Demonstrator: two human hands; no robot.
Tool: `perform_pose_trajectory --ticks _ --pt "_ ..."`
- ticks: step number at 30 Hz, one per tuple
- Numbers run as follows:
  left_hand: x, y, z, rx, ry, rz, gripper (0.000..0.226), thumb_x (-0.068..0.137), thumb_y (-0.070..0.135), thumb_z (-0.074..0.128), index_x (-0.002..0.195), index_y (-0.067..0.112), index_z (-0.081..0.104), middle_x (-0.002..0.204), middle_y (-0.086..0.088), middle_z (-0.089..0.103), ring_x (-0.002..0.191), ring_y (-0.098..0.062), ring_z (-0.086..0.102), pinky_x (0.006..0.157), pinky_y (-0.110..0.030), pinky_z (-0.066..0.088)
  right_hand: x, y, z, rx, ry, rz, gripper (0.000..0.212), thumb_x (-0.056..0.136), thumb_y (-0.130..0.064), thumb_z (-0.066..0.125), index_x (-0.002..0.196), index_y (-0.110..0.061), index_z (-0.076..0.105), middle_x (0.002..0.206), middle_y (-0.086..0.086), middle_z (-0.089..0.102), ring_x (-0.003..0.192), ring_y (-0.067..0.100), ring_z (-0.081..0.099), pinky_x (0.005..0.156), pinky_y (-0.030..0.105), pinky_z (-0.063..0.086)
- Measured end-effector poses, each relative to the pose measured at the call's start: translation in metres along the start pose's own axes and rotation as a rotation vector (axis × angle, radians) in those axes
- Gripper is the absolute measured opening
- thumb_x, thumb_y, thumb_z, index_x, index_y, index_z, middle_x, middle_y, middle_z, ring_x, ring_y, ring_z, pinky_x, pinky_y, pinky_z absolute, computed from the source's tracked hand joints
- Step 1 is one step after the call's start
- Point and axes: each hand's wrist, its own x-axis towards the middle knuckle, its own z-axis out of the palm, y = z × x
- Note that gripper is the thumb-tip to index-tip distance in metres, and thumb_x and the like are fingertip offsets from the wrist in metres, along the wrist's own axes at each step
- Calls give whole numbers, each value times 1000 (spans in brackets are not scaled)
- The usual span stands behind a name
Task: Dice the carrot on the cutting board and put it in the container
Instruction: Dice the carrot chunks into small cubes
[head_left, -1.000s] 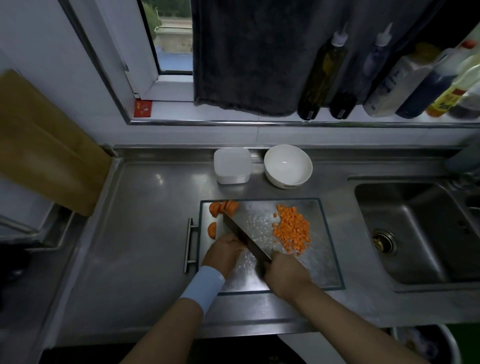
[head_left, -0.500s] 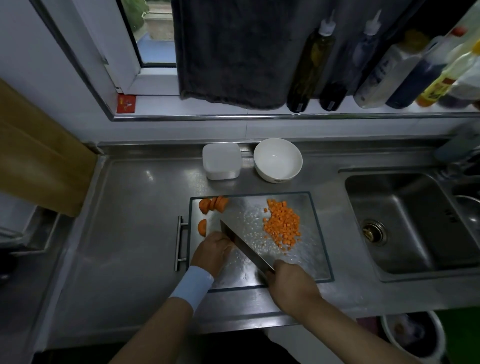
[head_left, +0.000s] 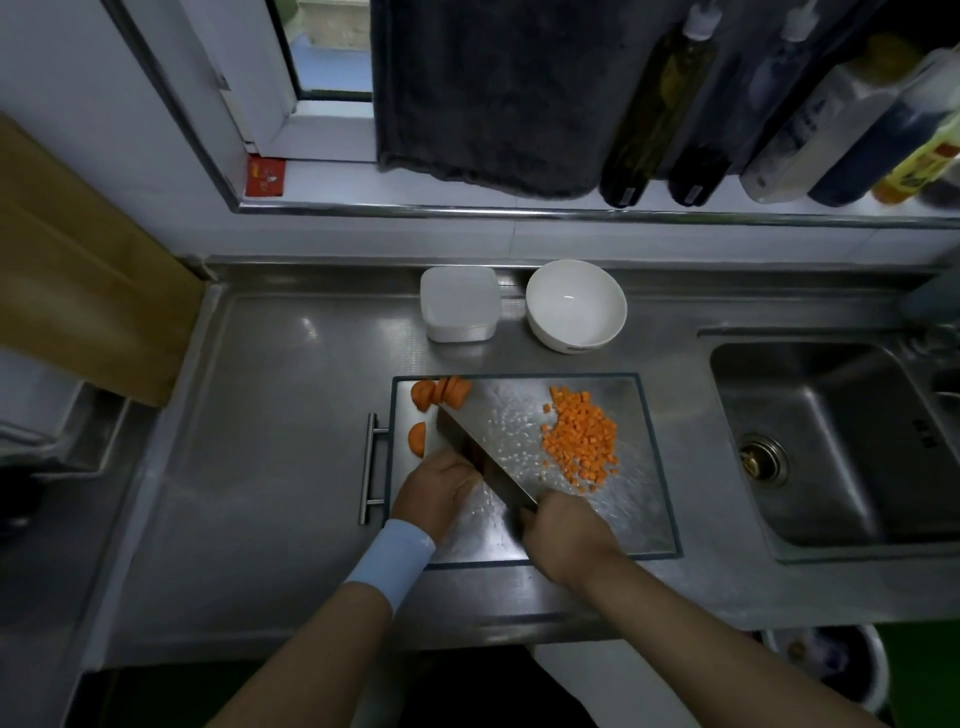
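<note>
Seen from the head camera looking down, the right hand (head_left: 563, 535) is wrapped tight round the handle of a cleaver (head_left: 483, 457) at the near edge of a steel cutting board (head_left: 639, 519). The left hand (head_left: 439, 488) sits beside the blade, fingers curled, likely as a guide, though whether it pins carrot underneath cannot be told. Diced carrot (head_left: 582, 441) is heaped on the board's right half, out of the blade's way, and uncut carrot slices (head_left: 441, 392) wait at its far left corner. Just past the board's far edge stand a white square container (head_left: 460, 304) and a white bowl (head_left: 575, 304), with bare counter between for carrying dice across, and a sink (head_left: 831, 467) lies off its right edge.
</note>
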Motion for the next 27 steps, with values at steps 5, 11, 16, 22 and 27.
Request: perform_pose_trajectory --ticks 5,11,16,22,27 --pt "-2 -2 -3 -110 45 -87 10 85 10 67 88 17 74 97 6 66 87 -2 55 81 2 35 2 0 2 -18 27 -7 33 93 -50 51 100 -21 63 95 2 69 89 23 66 72 29 50" --pt "-3 -7 -7 -104 52 -150 6 84 20 69 86 23 73 96 12 63 91 0 53 84 2 32 0 -4 1 -24 35 0 35 92 -52 50 101 -21 62 95 2 69 90 24 67 76 34 54" --pt "1 -4 -6 -39 20 -106 10 84 15 68 86 20 76 95 3 70 97 -8 52 84 -8 30 -3 -6 -1 -22 34 3 35 92 -53 48 102 -22 63 94 1 70 89 23 67 77 34 54" --pt "3 -3 -5 -6 -15 -99 16 89 19 58 89 21 75 97 3 64 90 -12 58 78 -16 40 -16 -7 -3 -60 78 -1 40 94 -56 45 98 -21 63 93 2 70 88 25 67 75 32 52" --pt "4 -5 -1 45 -20 -83 15 83 10 61 73 14 72 81 -4 68 78 -20 59 68 -22 43 -30 -3 -2 -57 70 19 38 95 -55 45 102 -22 61 98 2 69 93 26 67 72 32 48"
